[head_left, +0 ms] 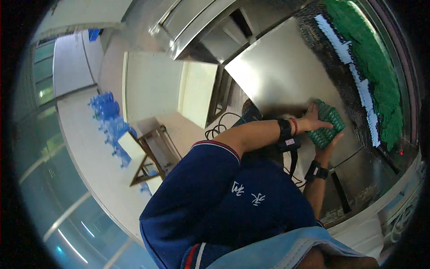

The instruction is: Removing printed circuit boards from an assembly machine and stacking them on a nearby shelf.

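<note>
Between my two hands is a green bundle [328, 123] with a light mottled pattern, like many small pieces pressed together; their exact kind is unclear. My left hand [314, 120] is closed on its left side, the thumb and fingers spread over the top. From below, my right hand [330, 145] grips the bundle's lower edge, partly hidden behind it. The bundle is over the right part of a shiny metal tabletop [277, 67]. Black bands circle both wrists, and a red bracelet is on the left one.
Rows of dark pieces [320, 45], pale blue-white pieces [333, 38] and green pieces [376, 76] line the table's right side. Black cables [217, 130] hang beside the table. Farther left are a wooden frame [156, 148], a white panel [152, 87] and several blue water bottles [106, 110].
</note>
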Action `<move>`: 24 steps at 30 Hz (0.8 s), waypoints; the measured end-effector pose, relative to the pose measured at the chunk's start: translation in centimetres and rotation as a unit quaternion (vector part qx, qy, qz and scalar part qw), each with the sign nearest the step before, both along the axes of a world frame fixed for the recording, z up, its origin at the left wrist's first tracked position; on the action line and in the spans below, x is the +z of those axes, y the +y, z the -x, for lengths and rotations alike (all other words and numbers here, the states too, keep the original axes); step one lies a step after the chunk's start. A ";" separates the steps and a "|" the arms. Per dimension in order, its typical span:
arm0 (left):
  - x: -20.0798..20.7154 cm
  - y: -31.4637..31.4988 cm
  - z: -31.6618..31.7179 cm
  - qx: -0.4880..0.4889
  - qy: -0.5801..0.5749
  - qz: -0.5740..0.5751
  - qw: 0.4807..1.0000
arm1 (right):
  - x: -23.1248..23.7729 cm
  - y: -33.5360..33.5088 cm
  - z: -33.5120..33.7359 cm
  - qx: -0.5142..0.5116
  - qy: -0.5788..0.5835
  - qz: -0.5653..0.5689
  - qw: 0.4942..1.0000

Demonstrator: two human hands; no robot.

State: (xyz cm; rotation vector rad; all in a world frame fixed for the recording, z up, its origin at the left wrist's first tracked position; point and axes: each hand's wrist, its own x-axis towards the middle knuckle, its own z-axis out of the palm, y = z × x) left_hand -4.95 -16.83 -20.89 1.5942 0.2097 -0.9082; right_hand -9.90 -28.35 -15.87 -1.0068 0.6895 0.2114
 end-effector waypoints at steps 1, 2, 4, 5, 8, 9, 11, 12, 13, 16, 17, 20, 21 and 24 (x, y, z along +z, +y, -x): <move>0.3 0.8 0.9 0.012 0.006 0.002 1.000 | 0.5 0.5 0.6 0.012 0.010 -0.003 1.000; 0.8 1.5 1.5 0.013 0.008 -0.008 1.000 | -0.2 0.5 1.4 0.021 0.011 0.000 1.000; 1.1 3.0 2.9 0.015 0.009 -0.011 1.000 | -2.6 0.5 3.4 0.008 0.030 -0.027 0.999; 0.9 3.8 3.7 0.014 -0.001 -0.018 1.000 | -2.8 0.9 4.0 0.013 0.031 -0.023 0.999; 1.7 5.7 5.9 0.013 0.001 -0.032 0.999 | -3.1 2.3 5.6 0.040 0.022 -0.046 0.998; 2.1 6.2 6.4 0.011 0.012 -0.044 0.999 | -2.9 2.6 6.2 0.056 0.006 -0.063 0.996; 2.6 6.9 7.6 0.019 0.008 -0.043 0.999 | -2.1 3.7 7.0 0.075 -0.008 -0.074 0.994; 2.5 7.1 8.5 0.025 0.004 -0.046 0.999 | -1.1 4.6 7.4 0.067 0.008 -0.061 0.996; 2.2 7.1 9.4 0.030 0.008 -0.040 0.999 | -0.5 5.3 7.8 0.060 0.024 -0.048 0.997; 1.7 7.1 11.4 0.064 -0.019 -0.068 0.995 | 0.2 6.3 9.0 0.075 0.025 -0.039 0.996; 1.7 7.4 12.0 0.082 -0.019 -0.063 0.994 | -0.4 6.2 9.1 0.078 0.024 -0.039 0.996; 0.7 7.2 13.8 0.137 -0.027 -0.062 0.988 | -1.0 6.0 9.4 0.123 -0.006 -0.015 0.992; 0.4 7.0 13.8 0.181 -0.036 -0.068 0.981 | 0.2 6.8 9.0 0.127 0.033 0.017 0.991; 1.0 7.2 14.5 0.306 -0.046 -0.071 0.948 | 0.8 7.2 8.8 0.133 0.062 0.037 0.989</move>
